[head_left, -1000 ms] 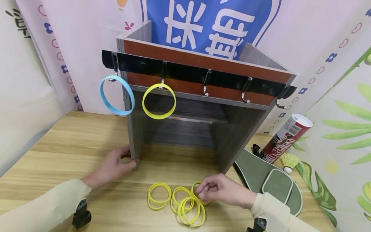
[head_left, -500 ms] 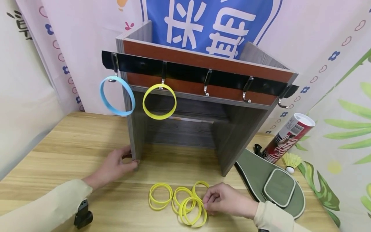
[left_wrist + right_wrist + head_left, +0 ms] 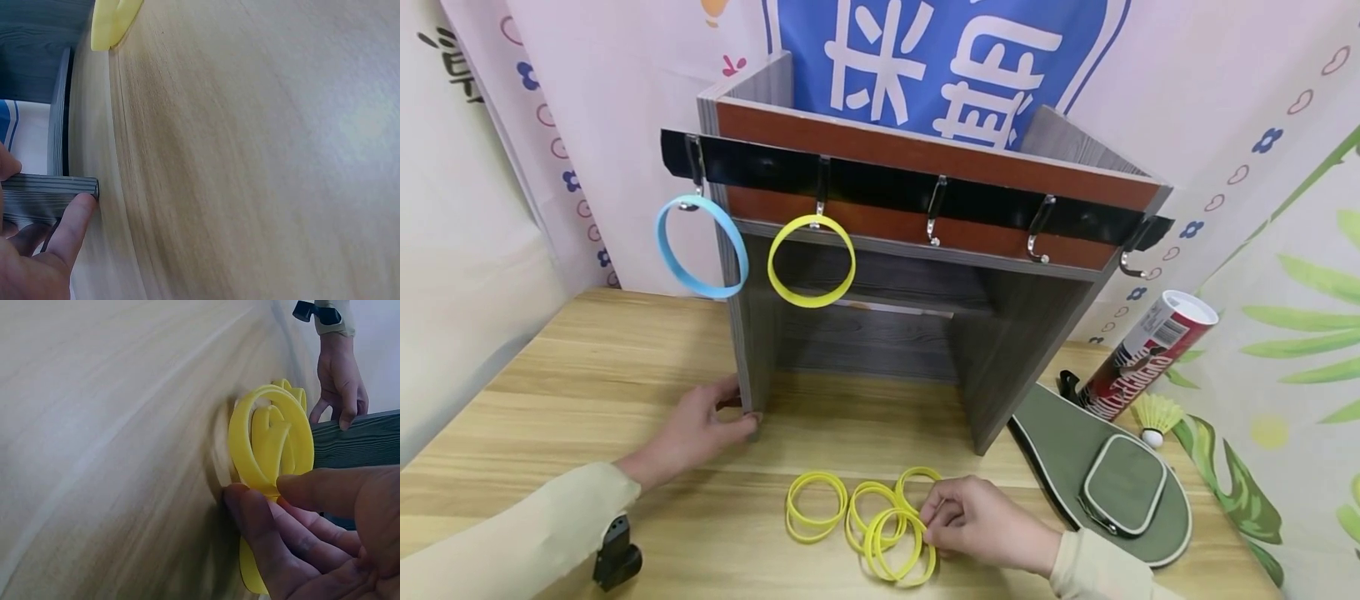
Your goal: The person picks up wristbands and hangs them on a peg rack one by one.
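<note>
My left hand [image 3: 700, 425] grips the lower front end of the grey shelf unit's left panel [image 3: 751, 350]; the left wrist view shows a finger along the panel's end [image 3: 81, 185]. My right hand [image 3: 988, 521], low over the table, pinches a yellow ring [image 3: 240, 440] between thumb and fingertips. That ring overlaps other yellow rings clustered on the tabletop, and the fingers cover part of it. Left of this cluster lie further yellow rings [image 3: 815, 477]. A blue ring [image 3: 718, 292] hangs from the leftmost hook, and one yellow ring [image 3: 811, 301] from the hook beside it.
A black hook rail [image 3: 880, 177] crosses the unit's front, its three right hooks bare. On the right are a green racket case [image 3: 1052, 433], a red and white tube [image 3: 1150, 354] and a yellow shuttlecock [image 3: 1153, 417]. A printed cloth [image 3: 640, 125] hangs behind.
My right hand has shifted slightly right and nearer to me, from the far ring to the front of the cluster, uncovering the far ring. My left hand keeps its grip on the panel.
</note>
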Tool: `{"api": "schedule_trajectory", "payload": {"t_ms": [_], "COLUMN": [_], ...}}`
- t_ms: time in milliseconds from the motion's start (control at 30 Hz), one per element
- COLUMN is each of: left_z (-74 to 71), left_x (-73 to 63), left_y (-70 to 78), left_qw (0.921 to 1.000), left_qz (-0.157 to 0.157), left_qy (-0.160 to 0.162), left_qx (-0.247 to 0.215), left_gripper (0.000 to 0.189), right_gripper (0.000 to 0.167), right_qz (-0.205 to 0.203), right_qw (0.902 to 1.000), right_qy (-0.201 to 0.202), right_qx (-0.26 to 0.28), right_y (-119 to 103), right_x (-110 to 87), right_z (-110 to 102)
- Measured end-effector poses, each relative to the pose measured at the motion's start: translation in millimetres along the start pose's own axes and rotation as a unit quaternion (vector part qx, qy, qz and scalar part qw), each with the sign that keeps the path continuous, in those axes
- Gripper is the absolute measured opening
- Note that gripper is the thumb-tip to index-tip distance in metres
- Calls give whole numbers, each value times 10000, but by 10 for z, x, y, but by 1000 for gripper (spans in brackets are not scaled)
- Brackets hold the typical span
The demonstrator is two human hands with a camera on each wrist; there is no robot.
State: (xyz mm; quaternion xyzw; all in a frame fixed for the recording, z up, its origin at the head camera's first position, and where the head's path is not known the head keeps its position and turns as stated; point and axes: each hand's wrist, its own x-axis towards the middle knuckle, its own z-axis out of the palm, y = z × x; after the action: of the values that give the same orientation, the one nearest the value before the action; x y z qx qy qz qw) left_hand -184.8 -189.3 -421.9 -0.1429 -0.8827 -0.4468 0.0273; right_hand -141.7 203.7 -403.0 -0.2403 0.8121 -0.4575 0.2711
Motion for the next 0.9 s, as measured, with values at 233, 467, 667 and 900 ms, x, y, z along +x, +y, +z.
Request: {"api": "schedule_trajectory", "payload": {"t_ms": [233,467,667,900], "left_z": [12,-6,-17,-5], "left_x": [1,13,32,12], "left_y": [-10,1,5,11], "left_qw": [10000,10000,10000,10000], "left_qz": [-40,21,70,-22], "left_qy": [-3,20,11,-10], "left_qx": [-36,0,48,-5], "left_gripper": [59,57,58,59], "right_gripper": [12,19,23,30], "right_qz": [61,114,111,228], "right_qw": [9997,9971,9973,9961], "right_qy": [0,-162,-195,-309], "right_qx": [238,738,694,789], "right_y": [1,14,-9,-68], "right_x": [-14,-50,-107,-150], "right_z": [8,-28,-121,-269]}}
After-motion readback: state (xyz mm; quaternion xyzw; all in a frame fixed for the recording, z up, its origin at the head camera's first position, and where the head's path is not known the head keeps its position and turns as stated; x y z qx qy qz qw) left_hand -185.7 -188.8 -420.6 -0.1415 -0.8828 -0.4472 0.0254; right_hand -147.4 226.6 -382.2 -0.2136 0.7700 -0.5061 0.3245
